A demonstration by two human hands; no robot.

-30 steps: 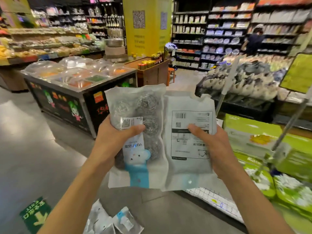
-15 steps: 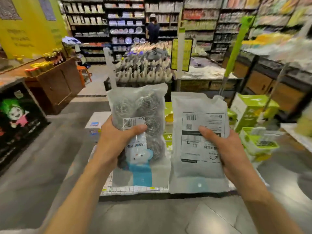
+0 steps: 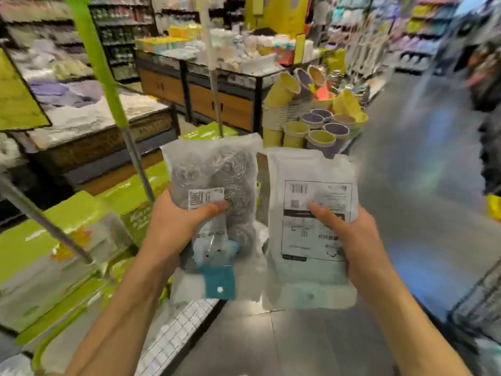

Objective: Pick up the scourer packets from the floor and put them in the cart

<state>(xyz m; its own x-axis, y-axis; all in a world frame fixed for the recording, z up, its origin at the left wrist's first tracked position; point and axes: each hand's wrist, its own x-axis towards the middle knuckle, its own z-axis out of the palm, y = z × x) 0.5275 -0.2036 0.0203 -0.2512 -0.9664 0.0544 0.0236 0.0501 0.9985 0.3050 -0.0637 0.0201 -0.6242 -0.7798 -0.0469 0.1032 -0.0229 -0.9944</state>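
Note:
I hold two scourer packets upright in front of me. My left hand (image 3: 176, 226) grips a clear packet (image 3: 217, 169) that shows steel-wool scourers and a blue label at its bottom. My right hand (image 3: 349, 234) grips a second packet (image 3: 311, 172) turned with its white printed back and barcode towards me. The thumbs lie across the packet fronts. A dark wire basket edge (image 3: 477, 299), possibly the cart, shows at the lower right, blurred.
Green boxes (image 3: 67, 240) with mop handles stand at the left on a white gridded platform (image 3: 173, 335). Stacked yellow and purple tubs (image 3: 314, 123) sit ahead. Display tables and shelves fill the background. Grey floor (image 3: 420, 185) stretches to the right.
The view has swung to the right past the displays while both hands keep the packets in the same grip. The packets on the floor have left the view.

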